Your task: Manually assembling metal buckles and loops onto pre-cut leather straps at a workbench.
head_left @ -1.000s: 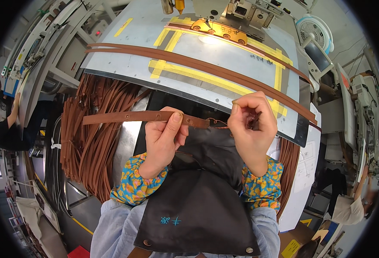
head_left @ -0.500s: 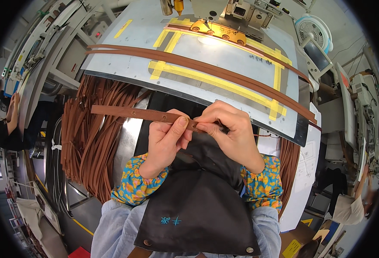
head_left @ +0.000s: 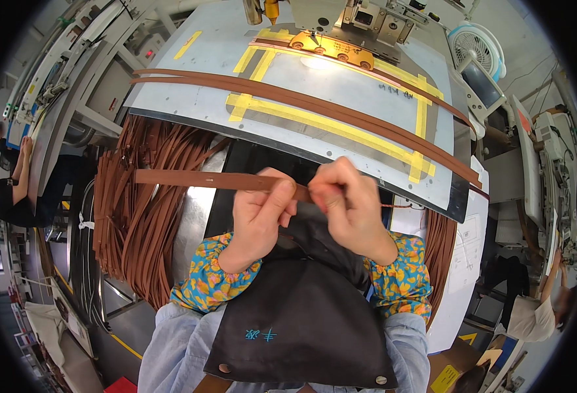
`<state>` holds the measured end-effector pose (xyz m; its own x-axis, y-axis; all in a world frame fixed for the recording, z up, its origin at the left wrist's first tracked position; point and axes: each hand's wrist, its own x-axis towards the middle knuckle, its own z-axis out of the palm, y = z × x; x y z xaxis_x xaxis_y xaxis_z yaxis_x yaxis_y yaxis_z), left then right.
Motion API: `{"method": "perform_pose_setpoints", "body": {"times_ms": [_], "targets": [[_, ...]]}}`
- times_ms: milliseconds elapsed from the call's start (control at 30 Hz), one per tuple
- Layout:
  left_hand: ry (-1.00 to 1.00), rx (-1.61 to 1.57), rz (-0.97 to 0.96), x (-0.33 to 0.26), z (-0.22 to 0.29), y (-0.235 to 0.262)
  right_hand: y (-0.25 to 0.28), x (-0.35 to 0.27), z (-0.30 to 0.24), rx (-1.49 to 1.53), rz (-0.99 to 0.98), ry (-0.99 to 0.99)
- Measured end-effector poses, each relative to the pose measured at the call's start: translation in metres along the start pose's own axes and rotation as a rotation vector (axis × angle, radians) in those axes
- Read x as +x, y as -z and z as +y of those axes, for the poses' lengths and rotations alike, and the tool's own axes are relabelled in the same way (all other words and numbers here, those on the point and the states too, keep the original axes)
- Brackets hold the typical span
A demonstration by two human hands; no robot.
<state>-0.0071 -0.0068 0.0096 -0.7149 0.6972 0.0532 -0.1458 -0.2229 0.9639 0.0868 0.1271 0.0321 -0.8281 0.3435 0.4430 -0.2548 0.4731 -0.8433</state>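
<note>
The left hand [head_left: 259, 216] and the right hand [head_left: 350, 206] meet just off the near edge of the grey metal surface [head_left: 190, 98], over a dark apron [head_left: 301, 314]. Both pinch a brown leather strap [head_left: 196, 178]: the left hand's fingers curl around it, the right hand's fingertips press together on its end. The strap runs level toward the left, above a hanging bundle of brown straps [head_left: 141, 223] at the surface's near left edge. Two long straps [head_left: 314, 105] lie across the surface beside yellow tape [head_left: 327, 124]. A sewing machine head [head_left: 327, 19] stands at the far edge.
</note>
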Motion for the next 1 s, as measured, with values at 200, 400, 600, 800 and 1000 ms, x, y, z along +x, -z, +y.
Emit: {"method": "perform_pose_setpoints", "body": {"times_ms": [200, 400, 600, 800, 1000], "targets": [[-0.072, -0.037, 0.052, 0.009, 0.005, 0.023, 0.026, -0.009, 0.007, 0.138, 0.232, -0.257], [-0.012, -0.150, -0.037, 0.009, 0.002, 0.016, -0.004, -0.001, -0.012, -0.096, -0.026, -0.041], [-0.033, -0.117, -0.030, 0.007, 0.006, 0.011, -0.016, -0.002, 0.000, -0.209, 0.030, 0.150], [-0.070, -0.044, -0.057, 0.014, -0.002, 0.022, -0.006, -0.001, 0.002, -0.124, -0.159, -0.052], [0.043, -0.094, 0.072, 0.012, -0.001, 0.016, -0.009, 0.002, 0.000, 0.222, -0.180, -0.265]]}}
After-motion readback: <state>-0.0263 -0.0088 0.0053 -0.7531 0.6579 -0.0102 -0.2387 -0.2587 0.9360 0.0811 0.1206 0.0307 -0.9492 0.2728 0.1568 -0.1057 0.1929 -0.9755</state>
